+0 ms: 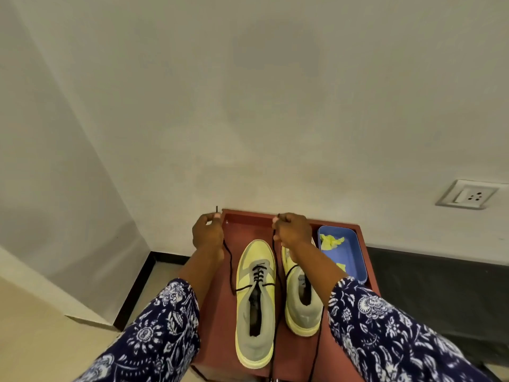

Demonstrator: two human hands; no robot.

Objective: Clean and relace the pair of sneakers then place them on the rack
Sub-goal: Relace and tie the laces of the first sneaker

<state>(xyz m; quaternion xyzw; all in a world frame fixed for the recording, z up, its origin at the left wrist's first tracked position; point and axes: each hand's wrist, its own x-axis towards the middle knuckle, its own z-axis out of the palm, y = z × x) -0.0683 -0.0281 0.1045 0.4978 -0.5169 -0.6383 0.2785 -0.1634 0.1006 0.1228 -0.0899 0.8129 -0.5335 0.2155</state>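
Plain off-white wall fills most of the head view, w/ a dark skirting strip along the floor and a wall socket [468, 194] at far right. Below it sits a reddish-brown worktop [220, 321], pushed against the wall.

On the worktop: two pale yellow-and-grey sneakers, toes pointing far. Left sneaker [255, 307] has black lace [259, 274] crossed through the lower eyelets only; upper eyelets look empty. Right sneaker [301, 304] lies just beside it, partly hidden by the forearm, w/ a loose black cord trailing over it and off the near edge. A blue tray [358, 257] at far right holds crumpled yellow cloth [332, 241].

Left hand [207, 232] is closed, pinching one lace end, tip poking up above the fingers. Right hand [292, 231] is closed on the other end. Both strands run taut down to the left sneaker.

Step in hand, as I judge: relacing, evening out the two ends after a cross. Next move prob. calls for lowering the ends and threading each tip through the next eyelet pair, keeping tension equal. Right sneaker's lacing state can't be told; no rack in view.

Writing: a small tongue label on the right sneaker, too blurred to read. No brand legible.
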